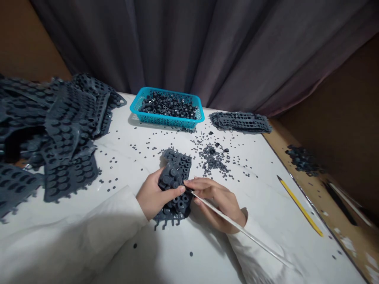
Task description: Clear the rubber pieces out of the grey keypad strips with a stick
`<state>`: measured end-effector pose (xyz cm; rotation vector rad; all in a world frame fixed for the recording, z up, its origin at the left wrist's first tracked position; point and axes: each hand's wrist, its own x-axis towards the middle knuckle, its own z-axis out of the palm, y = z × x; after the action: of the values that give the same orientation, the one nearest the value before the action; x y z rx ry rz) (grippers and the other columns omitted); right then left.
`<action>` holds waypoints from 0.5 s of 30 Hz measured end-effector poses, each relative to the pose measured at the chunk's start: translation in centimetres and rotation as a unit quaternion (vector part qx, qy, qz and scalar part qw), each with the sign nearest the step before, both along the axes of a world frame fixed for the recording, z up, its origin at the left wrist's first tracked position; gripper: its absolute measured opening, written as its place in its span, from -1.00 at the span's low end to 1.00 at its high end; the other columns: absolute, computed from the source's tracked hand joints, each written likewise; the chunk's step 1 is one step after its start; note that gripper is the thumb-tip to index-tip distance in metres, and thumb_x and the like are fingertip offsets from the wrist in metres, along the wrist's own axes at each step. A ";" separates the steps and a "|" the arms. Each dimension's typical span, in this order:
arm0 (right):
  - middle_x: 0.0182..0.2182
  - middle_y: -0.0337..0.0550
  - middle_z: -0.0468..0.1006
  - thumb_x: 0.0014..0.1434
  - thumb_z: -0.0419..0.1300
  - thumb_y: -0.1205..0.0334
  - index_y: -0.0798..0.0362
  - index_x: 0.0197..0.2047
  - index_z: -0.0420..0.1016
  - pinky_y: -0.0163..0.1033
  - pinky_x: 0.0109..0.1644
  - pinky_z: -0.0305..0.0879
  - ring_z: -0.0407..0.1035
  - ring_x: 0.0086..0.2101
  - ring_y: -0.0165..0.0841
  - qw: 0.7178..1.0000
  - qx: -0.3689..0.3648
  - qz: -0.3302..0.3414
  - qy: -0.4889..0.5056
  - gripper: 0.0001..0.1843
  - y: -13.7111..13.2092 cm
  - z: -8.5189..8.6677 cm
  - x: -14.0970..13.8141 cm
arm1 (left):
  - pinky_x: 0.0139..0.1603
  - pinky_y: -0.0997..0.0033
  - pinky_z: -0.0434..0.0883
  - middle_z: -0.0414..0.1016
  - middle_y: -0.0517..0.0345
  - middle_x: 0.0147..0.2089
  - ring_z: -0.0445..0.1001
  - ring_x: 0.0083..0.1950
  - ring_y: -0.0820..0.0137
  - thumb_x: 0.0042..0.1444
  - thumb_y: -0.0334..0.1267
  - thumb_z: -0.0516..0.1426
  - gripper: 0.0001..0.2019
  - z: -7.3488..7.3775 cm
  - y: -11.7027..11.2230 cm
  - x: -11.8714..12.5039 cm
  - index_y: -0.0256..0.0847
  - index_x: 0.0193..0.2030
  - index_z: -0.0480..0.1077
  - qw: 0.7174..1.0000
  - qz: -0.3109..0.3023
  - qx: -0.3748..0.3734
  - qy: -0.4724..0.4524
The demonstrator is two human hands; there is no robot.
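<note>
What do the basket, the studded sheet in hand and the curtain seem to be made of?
Basket: likely plastic with a slight sheen, from its even blue color and perforated walls.
Studded sheet: probably rubber, mostly matte, since it folds over in the left hand; soft plastic is possible.
Curtain: apparently fabric, dull, judging by its soft hanging folds.

A sheet (184,161) sits over the bench (275,197) between the left hand (155,194) and the right hand (222,203), a rod (260,242) in the latter. Behind, before a curtain (168,51), stands a basket (167,119) with small parts (168,105) inside; heaped sheets (66,126) lie left, a stack of strips (241,123) right of the basket. Discs (213,159) lie scattered between. A stick (302,207) lies near the bench's right edge.
</note>
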<state>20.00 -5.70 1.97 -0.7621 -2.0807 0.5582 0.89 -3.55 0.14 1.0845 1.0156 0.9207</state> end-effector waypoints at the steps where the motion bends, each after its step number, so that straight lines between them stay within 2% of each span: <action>1: -0.11 0.09 0.56 0.09 0.13 0.51 0.03 -0.20 0.31 -0.04 -0.01 0.42 0.45 -0.09 -0.23 1.000 0.000 -0.001 -0.001 -0.77 0.0 0.0 0.0 | -0.21 0.40 0.43 0.55 0.14 -0.27 0.50 -0.22 0.31 -0.09 -0.23 0.29 -0.72 0.0 0.0 0.0 -0.24 -0.24 0.39 1.000 0.000 -0.001 0.001; 10: -0.12 0.06 0.56 0.13 0.08 0.48 0.00 -0.24 0.26 -0.07 -0.06 0.46 0.46 -0.10 -0.26 0.999 0.011 -0.033 -0.011 -0.82 -0.1 0.1 -0.2 | -0.21 0.39 0.43 0.55 0.12 -0.29 0.50 -0.23 0.30 -0.08 -0.22 0.29 -0.72 0.1 0.0 -0.2 -0.26 -0.24 0.40 1.000 -0.020 -0.001 0.011; 13: -0.11 0.05 0.57 0.14 0.09 0.47 0.00 -0.25 0.28 -0.08 -0.07 0.46 0.46 -0.09 -0.26 0.998 0.008 -0.061 0.008 -0.83 -0.2 0.2 -0.2 | -0.19 0.35 0.44 0.56 0.09 -0.24 0.51 -0.19 0.26 -0.08 -0.18 0.29 -0.68 0.1 0.0 -0.3 -0.26 -0.19 0.40 1.000 -0.026 -0.008 -0.001; 15: -0.12 0.05 0.57 0.15 0.09 0.45 0.01 -0.25 0.29 -0.07 -0.07 0.45 0.46 -0.08 -0.24 0.995 -0.019 -0.084 0.043 -0.85 -0.4 0.3 -0.3 | -0.18 0.32 0.45 0.56 0.07 -0.22 0.52 -0.18 0.23 -0.09 -0.16 0.29 -0.64 0.1 -0.1 -0.4 -0.26 -0.16 0.40 0.999 -0.025 -0.017 -0.009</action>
<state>19.71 -6.09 2.23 -0.9101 -1.9116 0.5296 0.52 -3.66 0.25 1.0671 0.9824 0.8674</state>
